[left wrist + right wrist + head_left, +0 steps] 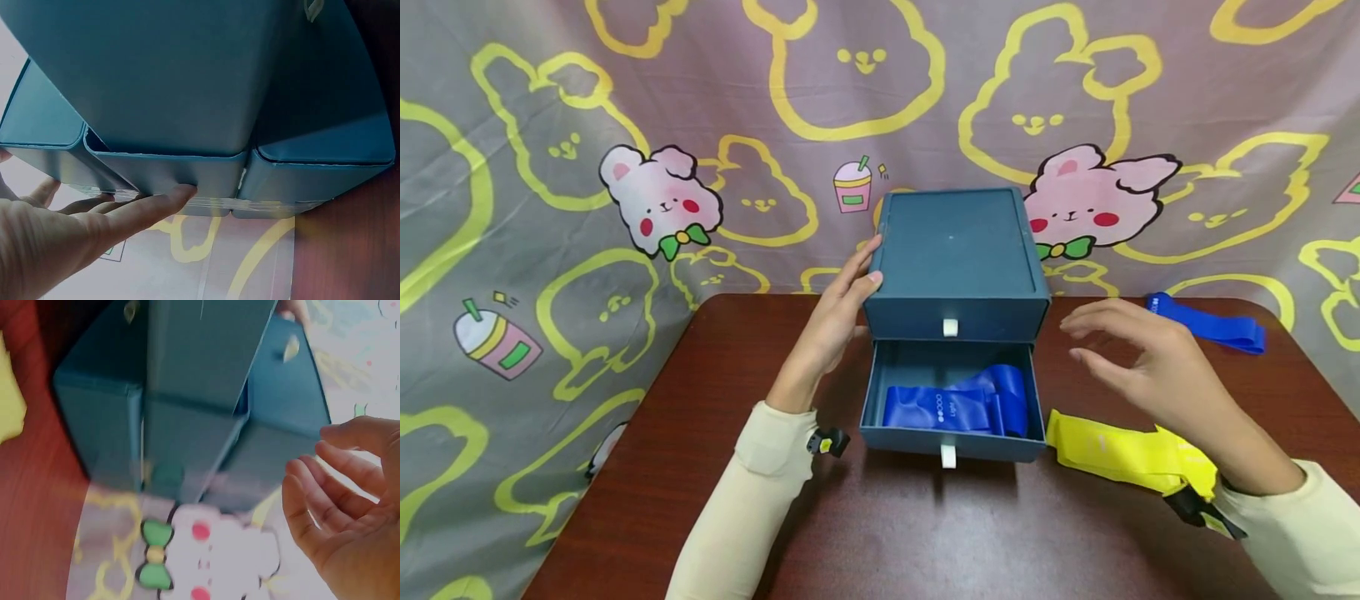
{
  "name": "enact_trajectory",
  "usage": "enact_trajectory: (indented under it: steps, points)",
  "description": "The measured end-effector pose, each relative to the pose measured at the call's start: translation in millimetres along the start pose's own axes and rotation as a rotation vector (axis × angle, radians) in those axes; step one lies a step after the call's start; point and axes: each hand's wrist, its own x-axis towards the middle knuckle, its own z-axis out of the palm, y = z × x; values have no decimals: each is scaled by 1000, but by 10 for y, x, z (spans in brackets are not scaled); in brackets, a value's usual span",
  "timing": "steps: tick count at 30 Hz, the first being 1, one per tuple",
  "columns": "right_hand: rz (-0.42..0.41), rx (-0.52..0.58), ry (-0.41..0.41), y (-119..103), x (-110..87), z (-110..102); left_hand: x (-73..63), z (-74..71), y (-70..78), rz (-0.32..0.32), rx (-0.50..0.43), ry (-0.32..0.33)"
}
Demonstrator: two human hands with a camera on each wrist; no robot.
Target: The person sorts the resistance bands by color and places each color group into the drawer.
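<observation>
A dark teal drawer cabinet [958, 246] stands on the table with its middle drawer [898, 442] pulled out. Inside that drawer lies a folded blue resistance band [917, 408] with "Light" printed on it. My left hand [827, 329] rests against the cabinet's left side. The left wrist view shows one fingertip [186, 190] touching the middle drawer's side wall, with the fingers fairly straight. My right hand [1157, 358] hovers to the right of the cabinet, apart from it. Its fingers [306, 500] are loosely bent, with nothing between them in the right wrist view.
A yellow resistance band [1105, 454] lies right of the drawer, partly under my right forearm. Another blue band [1213, 325] is at the table's back right. Behind the brown table [715, 467] hangs a patterned curtain [760, 100]. White pull tabs [950, 327] stick out from the drawer fronts.
</observation>
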Motion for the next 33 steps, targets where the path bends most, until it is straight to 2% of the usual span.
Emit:
enact_trajectory:
  steps: [3, 6, 14, 20, 24, 28, 33]
  points:
    - [78, -22, 14, 159, -13, -90, 0, 3, 1, 6, -1, -3]
    - [195, -27, 21, 379, -22, -194, -3, 1, -1, 5, -1, -5]
    - [392, 0, 68, 1117, -34, -382, -7, -13, 5, 1, 7, 6]
    - [539, -40, 36, 1642, -185, -452, 10, 5, -3, 7, -7, -4]
    - [614, -92, 37, 1949, -303, -458, 6, 14, 0, 10, 3, 6]
    - [682, -149, 15, 2166, -405, -460, 0, 14, -4, 9, 4, 9]
    - [699, -155, -3, 2375, -501, -454, 0, 8, -5, 6, 7, 9]
